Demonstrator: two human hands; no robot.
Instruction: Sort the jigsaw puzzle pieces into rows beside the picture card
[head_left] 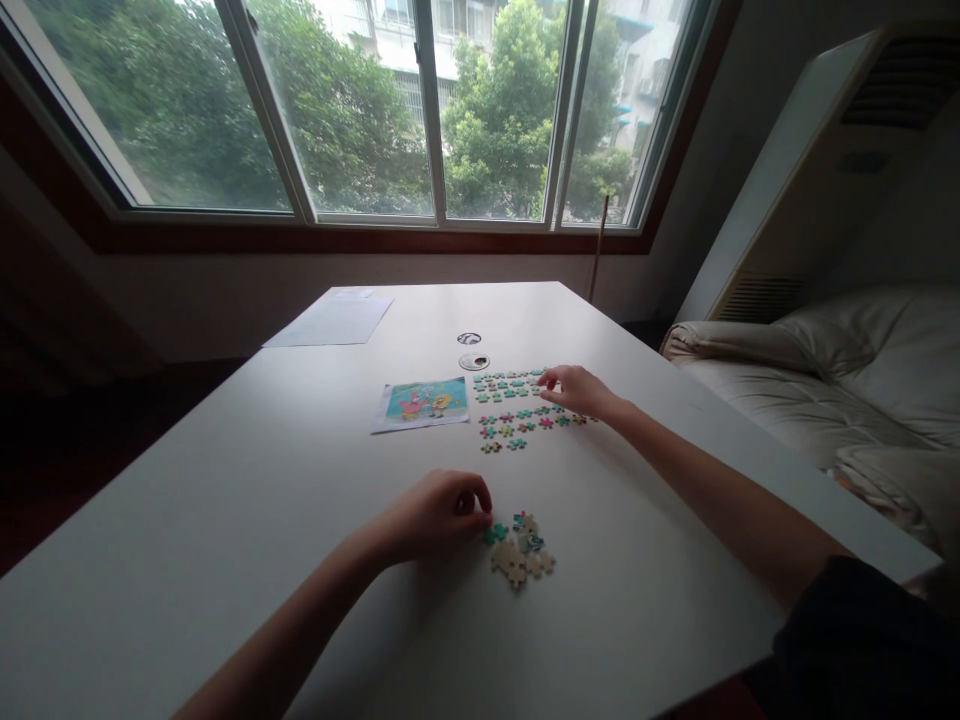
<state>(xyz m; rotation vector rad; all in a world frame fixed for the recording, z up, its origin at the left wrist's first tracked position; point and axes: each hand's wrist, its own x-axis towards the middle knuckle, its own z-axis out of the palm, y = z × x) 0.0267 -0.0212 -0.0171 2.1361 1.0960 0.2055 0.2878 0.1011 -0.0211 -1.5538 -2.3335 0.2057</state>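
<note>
My left hand point(442, 508) is curled in a pinch, its fingertips on a teal jigsaw puzzle piece point(496, 534) at the left edge of a small loose pile. In that pile point(517, 562) several pieces lie with their plain beige backs up, others show colour. Farther off, my right hand point(576, 388) is bent over rows of spread-out puzzle pieces point(510, 386), fingers closed downward at the right end of the upper rows. Whatever its fingertips hold is too small to make out. Left of the rows lies a reference picture sheet point(424, 403) with pink and yellow cartoon figures.
All of this lies on a white table point(247, 500). Two round fittings point(473, 361) sit in its top beyond the pieces. A paper sheet point(330, 320) lies at the far left edge. A pale sofa point(810, 390) stands to the right, and windows rise beyond the table.
</note>
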